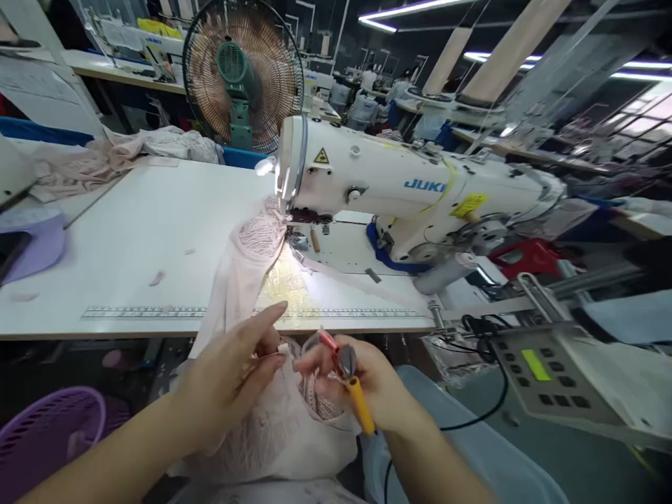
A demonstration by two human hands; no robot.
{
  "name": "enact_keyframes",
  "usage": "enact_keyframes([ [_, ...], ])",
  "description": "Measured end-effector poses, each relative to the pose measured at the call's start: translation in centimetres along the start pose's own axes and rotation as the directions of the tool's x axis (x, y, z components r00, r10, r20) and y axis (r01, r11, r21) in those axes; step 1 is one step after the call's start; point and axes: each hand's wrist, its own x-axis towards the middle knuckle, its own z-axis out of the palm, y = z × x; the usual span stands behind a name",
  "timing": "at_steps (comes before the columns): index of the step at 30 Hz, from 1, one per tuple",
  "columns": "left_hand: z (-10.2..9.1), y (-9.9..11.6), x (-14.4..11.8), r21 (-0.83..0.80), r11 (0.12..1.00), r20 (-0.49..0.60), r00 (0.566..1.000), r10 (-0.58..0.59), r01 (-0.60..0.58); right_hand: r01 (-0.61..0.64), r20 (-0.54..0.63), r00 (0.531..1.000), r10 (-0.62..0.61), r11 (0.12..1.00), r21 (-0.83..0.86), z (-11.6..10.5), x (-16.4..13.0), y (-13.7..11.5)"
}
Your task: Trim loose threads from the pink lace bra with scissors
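Note:
My left hand pinches the edge of a pale pink lacy garment between thumb and fingers, near a small white tab. My right hand is closed around thread snips with an orange handle and a red part, while its fingertips touch the garment's opening. The garment hangs over my lap in front of the table edge. Another pale pink lace piece lies on the table and reaches up to the needle area of a white JUKI sewing machine.
A printed ruler strip runs along the front of the white table, with fabric scraps scattered on top. A large fan stands behind. A control panel juts out at right; a purple basket sits low at left.

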Motion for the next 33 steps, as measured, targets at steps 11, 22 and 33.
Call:
enact_keyframes([
  [11, 0.1, 0.1, 0.3, -0.131, 0.958, 0.100, 0.965, -0.242, 0.254, 0.085, -0.028, 0.996, -0.084, 0.995, 0.054, 1.0, 3.5, -1.2],
  [22, 0.5, 0.9, -0.1, -0.302, 0.699, 0.280, 0.762, -0.585, 0.648, 0.316, -0.077, 0.941, -0.331, 0.935, -0.159, 1.8, 3.8, -1.2],
  [33, 1.1, -0.4, -0.5, 0.062, 0.940, 0.053, 0.940, -0.338, 0.335, 0.066, -0.004, 0.998, -0.066, 0.995, 0.068, 1.1, 4.6, -0.8],
])
